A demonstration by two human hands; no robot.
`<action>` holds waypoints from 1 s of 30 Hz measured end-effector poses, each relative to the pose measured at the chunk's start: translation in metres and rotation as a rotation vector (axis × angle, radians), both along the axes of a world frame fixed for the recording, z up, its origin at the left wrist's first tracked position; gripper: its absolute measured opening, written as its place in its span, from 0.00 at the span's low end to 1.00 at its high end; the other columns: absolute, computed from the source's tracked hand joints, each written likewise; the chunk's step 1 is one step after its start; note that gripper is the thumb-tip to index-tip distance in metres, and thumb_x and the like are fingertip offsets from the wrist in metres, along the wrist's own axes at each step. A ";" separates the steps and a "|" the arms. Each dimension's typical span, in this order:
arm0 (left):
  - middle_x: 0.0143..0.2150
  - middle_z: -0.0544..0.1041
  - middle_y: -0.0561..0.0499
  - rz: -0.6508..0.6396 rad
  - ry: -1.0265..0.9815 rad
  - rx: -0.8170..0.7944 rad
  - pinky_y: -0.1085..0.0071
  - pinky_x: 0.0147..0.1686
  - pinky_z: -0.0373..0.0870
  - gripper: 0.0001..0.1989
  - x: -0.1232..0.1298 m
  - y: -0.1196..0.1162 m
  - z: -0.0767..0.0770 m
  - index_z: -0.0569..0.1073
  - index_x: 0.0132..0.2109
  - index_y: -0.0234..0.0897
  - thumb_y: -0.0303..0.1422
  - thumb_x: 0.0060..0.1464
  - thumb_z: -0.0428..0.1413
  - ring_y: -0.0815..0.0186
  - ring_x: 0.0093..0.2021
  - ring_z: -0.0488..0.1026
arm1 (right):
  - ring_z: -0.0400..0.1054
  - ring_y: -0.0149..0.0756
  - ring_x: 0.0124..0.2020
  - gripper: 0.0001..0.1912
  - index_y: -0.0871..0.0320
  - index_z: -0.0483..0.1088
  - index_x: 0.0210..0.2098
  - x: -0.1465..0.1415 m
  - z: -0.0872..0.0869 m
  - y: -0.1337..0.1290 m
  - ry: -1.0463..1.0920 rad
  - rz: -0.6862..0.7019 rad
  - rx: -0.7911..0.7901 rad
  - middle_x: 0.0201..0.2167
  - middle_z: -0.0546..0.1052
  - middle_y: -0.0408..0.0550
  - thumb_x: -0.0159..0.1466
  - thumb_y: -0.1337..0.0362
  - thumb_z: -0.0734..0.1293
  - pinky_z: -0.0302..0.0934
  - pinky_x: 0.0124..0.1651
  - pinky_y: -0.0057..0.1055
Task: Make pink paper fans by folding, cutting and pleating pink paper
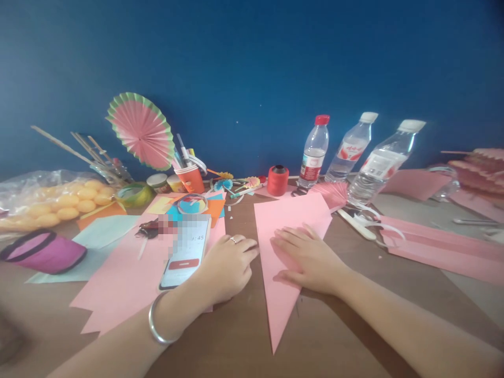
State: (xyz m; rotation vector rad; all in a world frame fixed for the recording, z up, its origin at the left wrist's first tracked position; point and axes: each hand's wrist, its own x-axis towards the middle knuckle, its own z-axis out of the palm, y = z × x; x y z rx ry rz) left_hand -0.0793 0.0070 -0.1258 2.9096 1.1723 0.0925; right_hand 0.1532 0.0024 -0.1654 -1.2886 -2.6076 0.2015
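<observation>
A sheet of pink paper (pixel 271 310), folded into a long shape that tapers to a point towards me, lies on the table. My right hand (pixel 301 252) presses flat on it, palm down with fingers stretched out. To the left of the paper, my left hand (pixel 228 265) rests on the tabletop with its fingers curled in, a ring on one finger; nothing shows in it, though its underside is hidden. Beside that hand lies a phone (pixel 185 268) with its screen lit, partly pixelated, on more pink paper (pixel 122 286).
Three water bottles (pixel 314 152) stand by the blue wall, with a red thread spool (pixel 277 181) nearby. An orange cup (pixel 191 179) of pens and a pleated paper fan (pixel 142 134) are behind. Bagged yellow balls (pixel 66 202) sit left; folded pink paper (pixel 444 252) lies right.
</observation>
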 end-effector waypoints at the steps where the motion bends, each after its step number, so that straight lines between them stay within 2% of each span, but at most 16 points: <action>1: 0.50 0.74 0.47 0.000 0.003 -0.008 0.59 0.46 0.64 0.20 0.000 0.000 -0.002 0.71 0.51 0.37 0.23 0.53 0.47 0.57 0.48 0.69 | 0.51 0.49 0.63 0.36 0.53 0.58 0.60 0.000 0.000 0.000 -0.001 0.000 0.000 0.62 0.61 0.52 0.60 0.39 0.57 0.38 0.62 0.56; 4: 0.50 0.74 0.47 -0.002 0.016 -0.027 0.60 0.47 0.63 0.21 0.000 0.001 -0.005 0.71 0.51 0.36 0.22 0.52 0.47 0.57 0.49 0.68 | 0.50 0.48 0.63 0.36 0.53 0.58 0.60 0.001 0.001 0.000 -0.003 0.000 0.003 0.61 0.61 0.51 0.60 0.39 0.57 0.38 0.63 0.56; 16: 0.52 0.73 0.47 -0.026 0.047 -0.106 0.61 0.50 0.63 0.26 -0.001 0.005 0.002 0.70 0.54 0.35 0.18 0.48 0.45 0.58 0.51 0.67 | 0.51 0.49 0.62 0.36 0.53 0.58 0.60 0.000 0.001 0.001 0.007 0.012 0.003 0.61 0.62 0.52 0.60 0.39 0.58 0.39 0.62 0.57; 27: 0.51 0.74 0.48 -0.028 0.030 -0.104 0.62 0.49 0.63 0.27 -0.003 0.005 0.000 0.69 0.54 0.36 0.18 0.47 0.46 0.59 0.50 0.68 | 0.49 0.48 0.64 0.37 0.53 0.56 0.62 0.000 0.000 0.003 -0.028 0.008 -0.029 0.63 0.58 0.50 0.61 0.39 0.56 0.37 0.62 0.58; 30: 0.51 0.74 0.48 -0.031 0.035 -0.099 0.61 0.49 0.63 0.24 -0.003 0.004 -0.001 0.69 0.54 0.36 0.20 0.50 0.46 0.59 0.50 0.68 | 0.49 0.49 0.64 0.38 0.53 0.56 0.62 0.000 0.002 0.004 -0.036 0.016 -0.031 0.63 0.58 0.51 0.59 0.37 0.56 0.37 0.62 0.58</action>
